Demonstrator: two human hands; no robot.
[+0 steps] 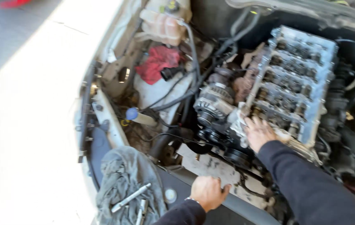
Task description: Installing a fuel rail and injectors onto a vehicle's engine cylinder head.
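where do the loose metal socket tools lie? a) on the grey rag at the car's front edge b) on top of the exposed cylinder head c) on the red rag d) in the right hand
a: the loose metal socket tools lie on the crumpled grey rag at the car's front edge, near the left hand.

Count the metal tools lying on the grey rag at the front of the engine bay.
3 show on the grey rag: a long socket extension lying diagonally, a short socket piece beside it, and another piece at the frame's bottom edge. Folds or the frame edge may hide more.
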